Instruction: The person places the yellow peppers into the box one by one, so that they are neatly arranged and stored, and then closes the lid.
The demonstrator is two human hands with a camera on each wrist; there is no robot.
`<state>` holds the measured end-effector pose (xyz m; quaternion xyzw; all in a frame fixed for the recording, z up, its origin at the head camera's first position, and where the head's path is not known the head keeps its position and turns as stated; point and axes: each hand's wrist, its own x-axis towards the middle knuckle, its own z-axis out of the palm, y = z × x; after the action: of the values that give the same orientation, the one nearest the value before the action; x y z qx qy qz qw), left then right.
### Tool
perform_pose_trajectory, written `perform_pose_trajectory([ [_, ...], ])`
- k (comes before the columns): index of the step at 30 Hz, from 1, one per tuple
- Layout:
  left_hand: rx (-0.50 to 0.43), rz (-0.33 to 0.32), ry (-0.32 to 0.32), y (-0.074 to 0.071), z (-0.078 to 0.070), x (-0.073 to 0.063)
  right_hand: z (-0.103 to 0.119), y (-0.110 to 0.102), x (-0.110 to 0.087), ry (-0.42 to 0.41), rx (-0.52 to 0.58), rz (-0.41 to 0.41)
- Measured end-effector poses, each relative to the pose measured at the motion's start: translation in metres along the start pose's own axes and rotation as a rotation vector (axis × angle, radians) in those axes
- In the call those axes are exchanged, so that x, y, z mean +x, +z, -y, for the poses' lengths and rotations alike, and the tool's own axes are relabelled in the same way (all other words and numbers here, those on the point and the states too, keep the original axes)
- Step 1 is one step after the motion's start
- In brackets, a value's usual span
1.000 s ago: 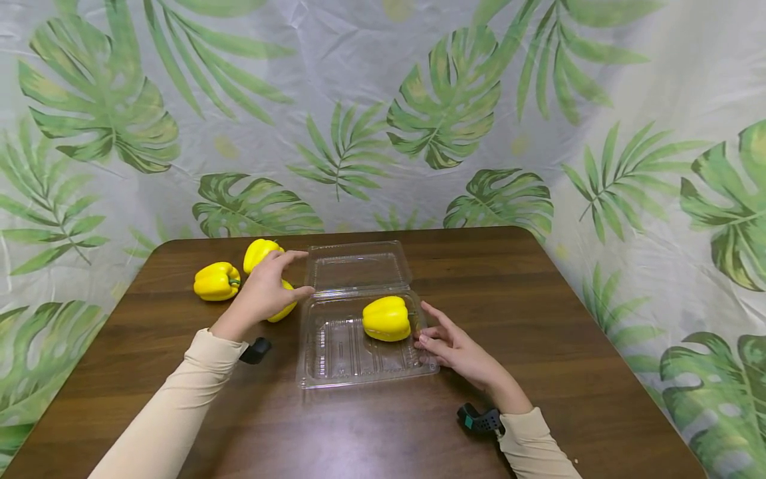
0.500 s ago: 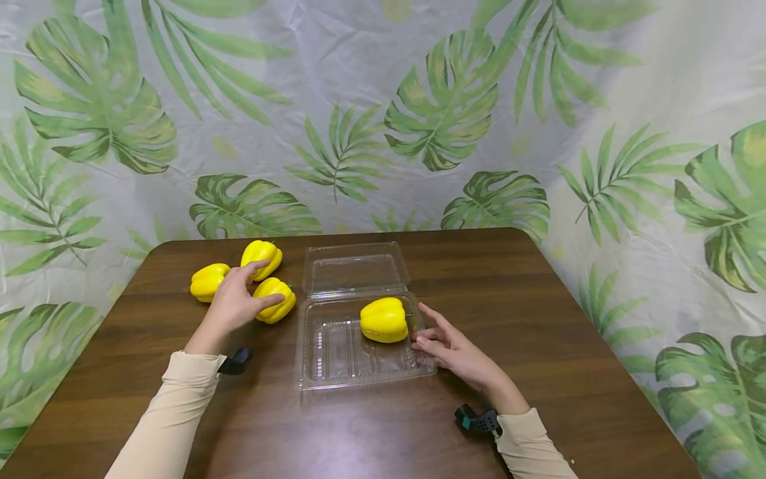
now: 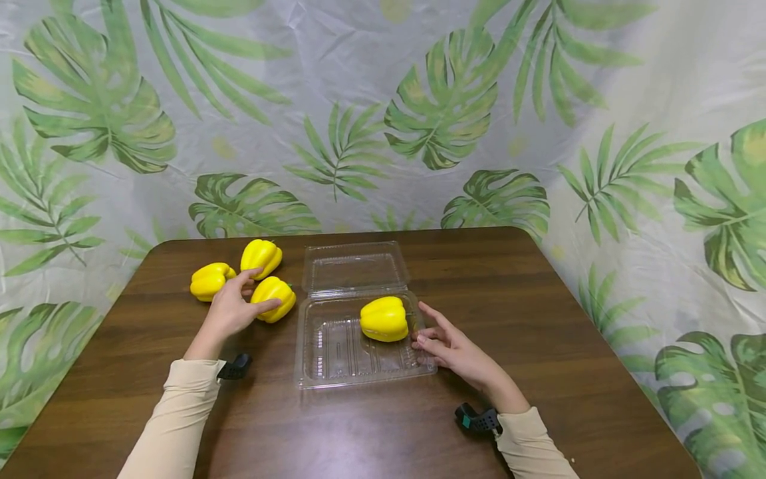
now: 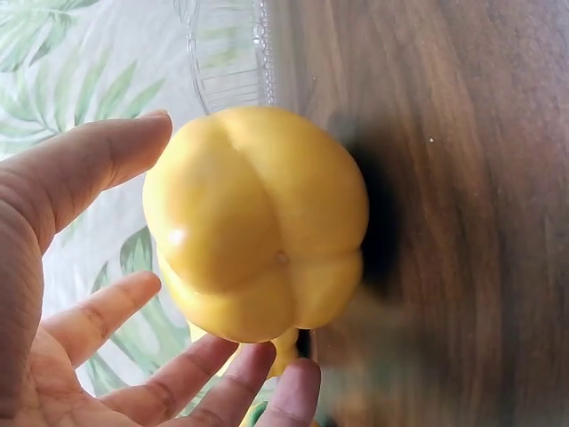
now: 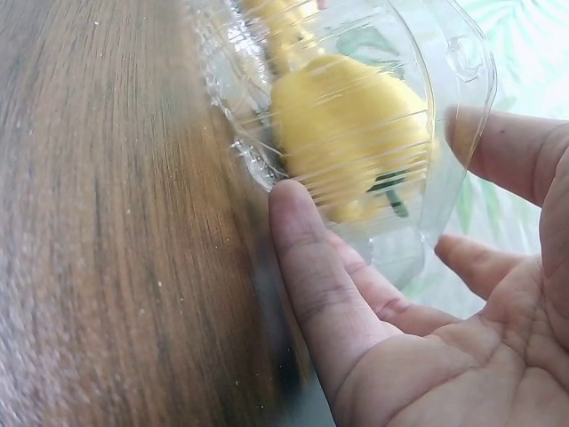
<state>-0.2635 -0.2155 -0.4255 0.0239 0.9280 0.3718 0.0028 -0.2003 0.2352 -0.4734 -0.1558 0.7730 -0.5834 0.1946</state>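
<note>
At the left, my left hand [image 3: 230,311] is spread around the nearest yellow bell pepper [image 3: 274,301], thumb on its near side and fingers toward its far side. In the left wrist view that bell pepper [image 4: 258,222] shows its lobed bottom between thumb and fingers; firm contact is not clear. My right hand [image 3: 457,356] rests its loosely bent fingers against the right side of a clear plastic clamshell container [image 3: 335,378]. Another yellow bell pepper [image 3: 384,319] lies in the container's right half, its green stem visible through the ribbed wall in the right wrist view.
Two more yellow bell peppers [image 3: 209,282] [image 3: 261,258] lie beyond my left hand. The container's lid [image 3: 356,266] is folded back flat toward the far side of the brown wooden table [image 3: 514,286]. A leaf-print curtain [image 3: 359,86] hangs behind the table.
My left hand has moved left and down from beside the lid to the nearest bell pepper, its fingers drawing in around it. The right hand has stayed at the container's side.
</note>
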Motion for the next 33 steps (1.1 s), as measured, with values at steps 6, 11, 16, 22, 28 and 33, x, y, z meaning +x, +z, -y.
perform_pose_trajectory([
  [6, -0.024, 0.039, -0.032, 0.0013, 0.001, 0.0014, 0.0004, -0.0008, -0.0005, 0.003, 0.005, 0.0],
  [11, -0.051, 0.057, -0.041, 0.0032, -0.0001, 0.0034, 0.0013, -0.0014, -0.0013, -0.002, 0.01, -0.004],
  [16, -0.058, 0.081, -0.053, 0.004, 0.0018, 0.0023, 0.0005, -0.0015, -0.0018, 0.002, 0.018, 0.006],
  [22, -0.049, 0.088, -0.046, 0.0054, 0.0064, 0.002, -0.0005, -0.0005, -0.0005, -0.002, 0.028, 0.014],
  [28, -0.027, 0.101, -0.044, 0.0072, 0.0075, 0.0024, -0.0001, 0.0, -0.0008, 0.001, 0.035, 0.014],
  [33, -0.033, 0.104, -0.037, 0.0082, 0.0077, 0.0022, 0.0008, 0.0006, -0.0014, 0.006, 0.025, 0.007],
])
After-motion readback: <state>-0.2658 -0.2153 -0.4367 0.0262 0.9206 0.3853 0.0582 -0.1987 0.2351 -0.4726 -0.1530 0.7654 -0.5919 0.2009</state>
